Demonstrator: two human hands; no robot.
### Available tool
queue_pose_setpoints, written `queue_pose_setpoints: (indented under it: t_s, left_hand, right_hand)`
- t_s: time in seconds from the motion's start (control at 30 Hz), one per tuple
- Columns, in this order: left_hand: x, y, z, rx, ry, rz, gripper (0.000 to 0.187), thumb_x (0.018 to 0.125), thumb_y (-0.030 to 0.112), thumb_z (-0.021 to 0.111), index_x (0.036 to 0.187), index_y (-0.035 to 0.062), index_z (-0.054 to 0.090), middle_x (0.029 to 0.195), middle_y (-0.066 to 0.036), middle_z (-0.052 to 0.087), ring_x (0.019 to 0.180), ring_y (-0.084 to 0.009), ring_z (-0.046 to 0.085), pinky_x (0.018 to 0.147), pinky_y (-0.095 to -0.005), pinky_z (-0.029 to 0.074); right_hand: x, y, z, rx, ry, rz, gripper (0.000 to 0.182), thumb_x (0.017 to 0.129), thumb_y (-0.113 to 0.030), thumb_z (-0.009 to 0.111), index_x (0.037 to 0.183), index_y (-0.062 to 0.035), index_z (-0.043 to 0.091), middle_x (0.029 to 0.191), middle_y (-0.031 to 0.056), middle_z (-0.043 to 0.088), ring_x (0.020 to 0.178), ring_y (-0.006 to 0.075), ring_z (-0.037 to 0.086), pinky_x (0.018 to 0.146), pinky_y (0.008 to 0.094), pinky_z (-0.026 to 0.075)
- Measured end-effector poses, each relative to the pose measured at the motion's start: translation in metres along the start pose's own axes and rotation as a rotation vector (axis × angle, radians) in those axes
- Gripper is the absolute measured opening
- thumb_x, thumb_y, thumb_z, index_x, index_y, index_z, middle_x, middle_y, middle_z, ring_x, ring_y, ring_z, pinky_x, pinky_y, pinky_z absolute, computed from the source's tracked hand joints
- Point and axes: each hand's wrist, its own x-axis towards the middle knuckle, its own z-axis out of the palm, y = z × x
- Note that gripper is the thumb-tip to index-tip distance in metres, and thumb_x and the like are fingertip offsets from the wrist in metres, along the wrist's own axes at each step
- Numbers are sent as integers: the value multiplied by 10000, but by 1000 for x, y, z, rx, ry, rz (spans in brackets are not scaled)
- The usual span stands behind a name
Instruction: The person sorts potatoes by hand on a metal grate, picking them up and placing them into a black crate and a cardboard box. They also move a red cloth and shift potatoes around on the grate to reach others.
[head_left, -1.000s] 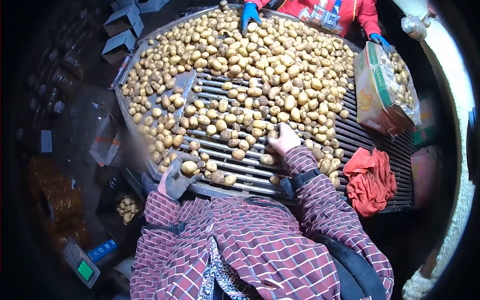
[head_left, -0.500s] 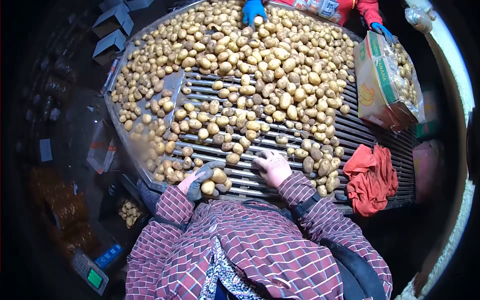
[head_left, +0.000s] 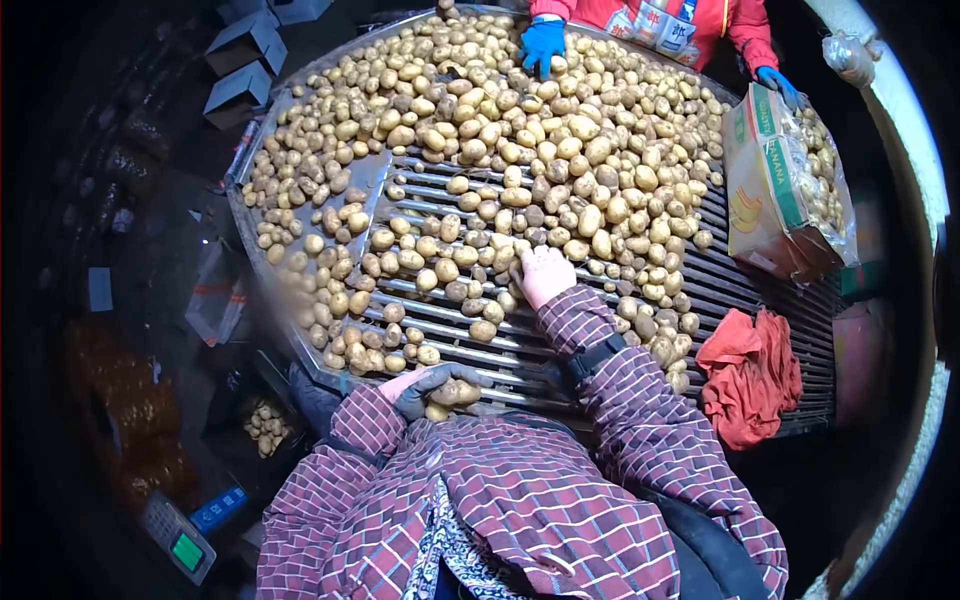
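I'm keeping the left grip [head_left: 425,383] cupped around potatoes [head_left: 455,393] at the desk's [head_left: 372,172] seven o'clock, probably preventing rolling; the right grip [head_left: 547,275], toward one, is touching others, closure unclear.

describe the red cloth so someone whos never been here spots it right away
Start at the wide metal-slatted table heaped with pale yellow potatoes. On its right side stands a printed banana carton; nearer the camera wearer, on dark slats, lies the crumpled red cloth. Its loose folds set it apart from the stiff carton and round potatoes.
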Motion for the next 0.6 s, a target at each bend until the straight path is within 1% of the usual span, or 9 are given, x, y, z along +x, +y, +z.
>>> queue_pose_setpoints:
  t_s: [0.03, 0.13, 0.17, 0.23, 0.27, 0.4, 0.47, 0.5, 0.6]
  left_hand:
    - [-5, 17, 19, -18, 103, -35, 542, 957, 481, 427, 1260, 43, 531, 1183, -85, 577, 1072, -167, 549, 926, -323, 454]
    - [-5, 21, 25, -32, 165, -63, 483, 974, 410, 410, 1257, 37, 530, 1213, -95, 568, 1055, -177, 573, 873, -319, 495]
    - [-5, 23, 25, 353, 116, 79, 476, 970, 367, 425, 1307, 36, 475, 1261, -122, 547, 1074, -201, 586, 827, -304, 522]
    - [-5, 24, 22, -10, 163, 7, 432, 937, 162, 460, 1341, 18, 402, 1305, -136, 515, 1161, -229, 536, 917, -323, 472]
    - [-4, 24, 22, -190, 184, -30, 453, 921, 59, 478, 1357, 10, 366, 1327, -142, 500, 1205, -243, 511, 962, -332, 447]
    - [-1, 21, 19, -194, 174, 54, 610, 925, 167, 502, 1454, 36, 227, 1325, -163, 495, 1219, -258, 505, 930, -341, 466]
    - [-4, 27, 25, -146, 237, -17, 648, 938, 359, 483, 1476, 116, 213, 1319, -139, 506, 1204, -260, 518, 844, -339, 497]
    - [-4, 24, 24, -157, 270, -41, 646, 939, 405, 471, 1472, 133, 228, 1320, -132, 508, 1200, -261, 521, 827, -336, 498]
    - [0, 5, 13, -219, 265, -148, 617, 943, 538, 394, 1421, 153, 331, 1332, -102, 509, 1149, -265, 560, 732, -305, 505]
  right_hand:
    - [-6, -2, -11, 105, -115, 29, 330, 805, -368, 649, 962, -82, 601, 894, 117, 621, 865, 300, 606, 758, 414, 495]
    - [-20, 3, -22, 632, -370, 156, 346, 815, -316, 658, 1001, -26, 620, 903, 150, 649, 852, 272, 631, 779, 389, 487]
    - [-25, 9, -7, 908, -399, 131, 340, 833, -305, 644, 1029, -29, 619, 875, 118, 646, 830, 227, 627, 745, 358, 492]
    - [-34, 3, -33, 1553, -698, 379, 312, 882, -265, 599, 1087, -30, 606, 850, 34, 627, 786, 106, 597, 673, 273, 485]
    - [-39, -1, -33, 1591, -693, 391, 338, 931, -270, 544, 1164, -30, 590, 923, 38, 633, 687, 75, 561, 573, 216, 464]
    - [-57, -15, -9, 1901, -849, 531, 355, 939, -298, 475, 1140, -27, 584, 896, 48, 637, 778, 151, 609, 680, 278, 489]
    - [-56, -14, -13, 1213, -652, 22, 355, 913, -284, 515, 1143, -21, 580, 899, 72, 644, 805, 187, 633, 703, 297, 503]
    - [-57, -35, -60, 1322, -667, 242, 330, 878, -287, 565, 1108, -57, 617, 915, 85, 660, 845, 185, 645, 724, 305, 507]
    - [-66, -68, -77, 947, -533, -45, 262, 839, -342, 622, 942, -109, 682, 941, 144, 662, 843, 292, 637, 740, 377, 503]
